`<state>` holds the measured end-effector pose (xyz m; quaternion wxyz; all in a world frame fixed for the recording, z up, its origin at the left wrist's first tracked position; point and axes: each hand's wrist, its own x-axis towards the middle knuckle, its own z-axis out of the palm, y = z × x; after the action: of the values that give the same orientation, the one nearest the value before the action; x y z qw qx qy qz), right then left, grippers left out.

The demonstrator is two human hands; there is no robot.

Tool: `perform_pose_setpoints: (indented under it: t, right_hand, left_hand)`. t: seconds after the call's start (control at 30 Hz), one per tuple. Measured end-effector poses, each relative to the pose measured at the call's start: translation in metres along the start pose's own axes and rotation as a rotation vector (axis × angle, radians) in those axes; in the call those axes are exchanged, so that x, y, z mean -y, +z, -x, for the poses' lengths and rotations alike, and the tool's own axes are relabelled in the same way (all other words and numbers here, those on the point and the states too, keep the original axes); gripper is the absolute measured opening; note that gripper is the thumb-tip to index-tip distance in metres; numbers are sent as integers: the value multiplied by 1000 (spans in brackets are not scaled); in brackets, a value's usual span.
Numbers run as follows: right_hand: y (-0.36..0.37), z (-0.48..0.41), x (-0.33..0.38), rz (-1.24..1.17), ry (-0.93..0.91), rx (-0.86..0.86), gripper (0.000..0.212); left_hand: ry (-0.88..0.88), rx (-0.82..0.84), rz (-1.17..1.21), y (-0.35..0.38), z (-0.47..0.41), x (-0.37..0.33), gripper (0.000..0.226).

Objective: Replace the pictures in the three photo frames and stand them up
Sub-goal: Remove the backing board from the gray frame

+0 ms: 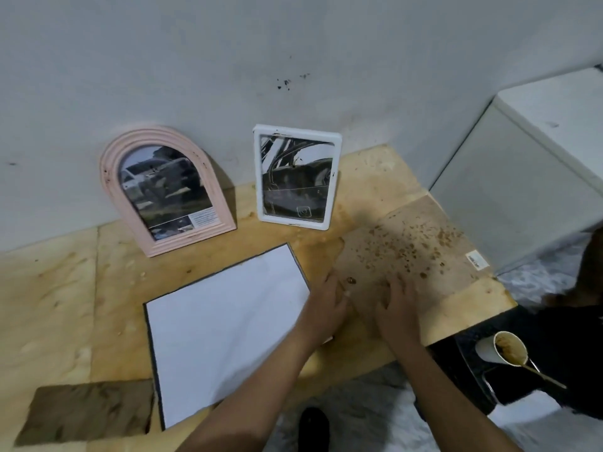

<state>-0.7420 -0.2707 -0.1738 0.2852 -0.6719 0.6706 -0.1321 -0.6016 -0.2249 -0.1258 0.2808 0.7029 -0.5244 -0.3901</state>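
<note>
Nearest the person, a brown panel lies on the plywood counter at the left. Just beyond it the third photo frame lies flat with a blank white sheet facing up, and its longer side appears to run leftward and nearer from the hands. The left hand rests at the frame's right edge with its fingers stretched forward and nothing in its grip. The right hand lies beside it, spread flat on the speckled brown backing board, also gripping nothing. The board is just right of the frame and under the right hand, so that hand is likely the one to carry it leftward onto the frame. Farther back, the pink arched frame and the white rectangular frame stand against the wall, each holding a picture.
</note>
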Motion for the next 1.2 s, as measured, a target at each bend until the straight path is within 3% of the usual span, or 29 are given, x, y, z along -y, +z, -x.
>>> perform_pose_setpoints:
  t: [0.13, 0.23, 0.3, 0.43, 0.53, 0.63, 0.87, 1.03, 1.2]
  right_hand:
    - [20, 0, 53, -115, -213, 147, 43]
    - [39, 2, 92, -57, -376, 289, 42]
    - [54, 4, 112, 60, -455, 334, 52]
    - [74, 6, 132, 429, -485, 462, 88]
    - [85, 5, 136, 480, -440, 491, 109]
    - [90, 8, 137, 501, -434, 454, 114]
    - [94, 16, 138, 311, -404, 419, 106]
    - [89, 22, 148, 142, -497, 404, 68]
    - [67, 12, 155, -43, -250, 597, 45]
  left_hand:
    - [-133, -371, 8, -60, 39, 50, 46]
    - [-292, -667, 21, -98, 80, 103, 44]
    - [-449, -753, -15, -116, 107, 139, 44]
    - [-609, -702, -19, -123, 139, 190, 34]
    - [-549, -711, 9, -123, 149, 192, 29]
    - [-516, -665, 45, -120, 151, 196, 34]
    - [-547, -561, -32, -117, 148, 187, 52]
    - [-543, -585, -35, -115, 145, 186, 57]
    - [-435, -636, -83, -116, 138, 188, 52]
